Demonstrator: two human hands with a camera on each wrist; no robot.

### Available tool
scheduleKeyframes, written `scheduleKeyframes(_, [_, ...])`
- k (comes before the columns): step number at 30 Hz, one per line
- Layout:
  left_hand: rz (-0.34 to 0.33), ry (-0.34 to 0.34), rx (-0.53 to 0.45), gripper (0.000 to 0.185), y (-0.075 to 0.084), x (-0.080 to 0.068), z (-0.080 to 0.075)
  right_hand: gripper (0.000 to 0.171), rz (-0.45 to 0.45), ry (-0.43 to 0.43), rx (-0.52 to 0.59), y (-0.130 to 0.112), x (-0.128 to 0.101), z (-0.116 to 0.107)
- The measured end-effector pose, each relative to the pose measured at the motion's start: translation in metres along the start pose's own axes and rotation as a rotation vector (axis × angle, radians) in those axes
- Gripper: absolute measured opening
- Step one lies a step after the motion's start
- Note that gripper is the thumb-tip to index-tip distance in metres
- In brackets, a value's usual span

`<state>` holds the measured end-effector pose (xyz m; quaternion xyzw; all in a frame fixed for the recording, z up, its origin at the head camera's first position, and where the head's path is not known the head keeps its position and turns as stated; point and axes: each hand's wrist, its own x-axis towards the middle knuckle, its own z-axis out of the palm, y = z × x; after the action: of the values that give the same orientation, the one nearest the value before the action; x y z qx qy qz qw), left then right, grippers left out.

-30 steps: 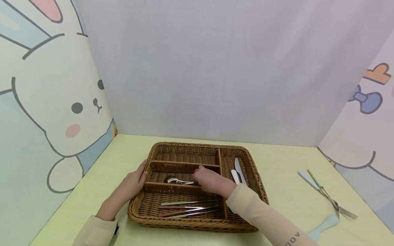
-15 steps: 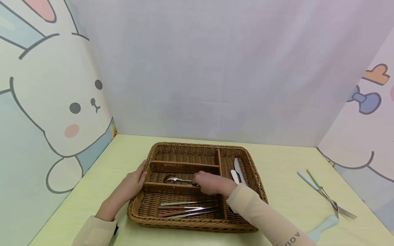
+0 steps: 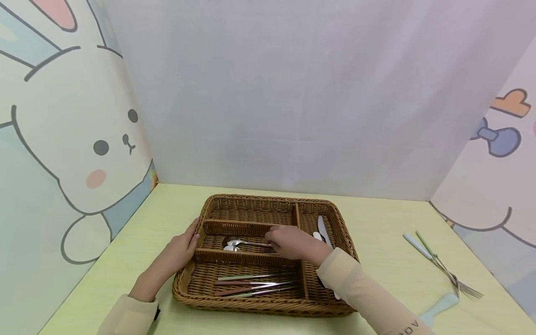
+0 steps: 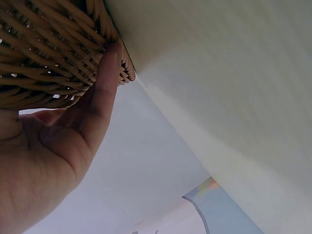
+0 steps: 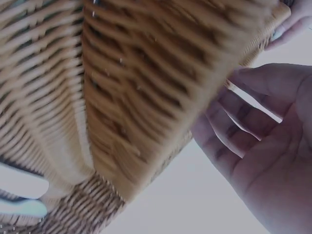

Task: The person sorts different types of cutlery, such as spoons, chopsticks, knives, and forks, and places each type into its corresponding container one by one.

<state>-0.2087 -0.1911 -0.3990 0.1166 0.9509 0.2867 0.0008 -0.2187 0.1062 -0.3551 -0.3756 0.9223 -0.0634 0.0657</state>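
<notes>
A brown wicker basket [image 3: 268, 199] with dividers stands on the pale green table. My left hand [image 3: 186, 244] rests flat against its left wall; in the left wrist view a straight finger of the left hand [image 4: 100, 92] lies along the wicker [image 4: 44, 53]. My right hand [image 3: 289, 242] hovers over the middle compartment, at the handle ends of two metal spoons [image 3: 231, 242] lying there. In the right wrist view the right hand [image 5: 258, 136] has relaxed fingers holding nothing, close to the basket's weave [image 5: 146, 87].
The front compartment holds several thin utensils [image 3: 251, 284] with green and brown handles. White-handled knives [image 3: 323, 230] lie in the right compartment. Two forks [image 3: 439, 265] and a light blue handle [image 3: 439, 307] lie on the table at right. Cartoon-printed walls enclose three sides.
The spoon the right hand held a second ago now lies in the middle compartment beside another. The right hand has drawn slightly right and back. The left hand has stayed put.
</notes>
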Motion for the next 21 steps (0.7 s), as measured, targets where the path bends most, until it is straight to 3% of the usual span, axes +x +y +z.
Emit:
scheduleKeyframes(9, [0.003,0.004,0.013,0.053,0.000,0.000,0.000,0.015,0.009,0.138,-0.018,0.012,-0.017,-0.017])
scheduleKeyframes(21, [0.001,0.007,0.022,0.053,-0.001,0.000,0.001,0.014,0.116,0.256,-0.022,0.040,-0.050,-0.038])
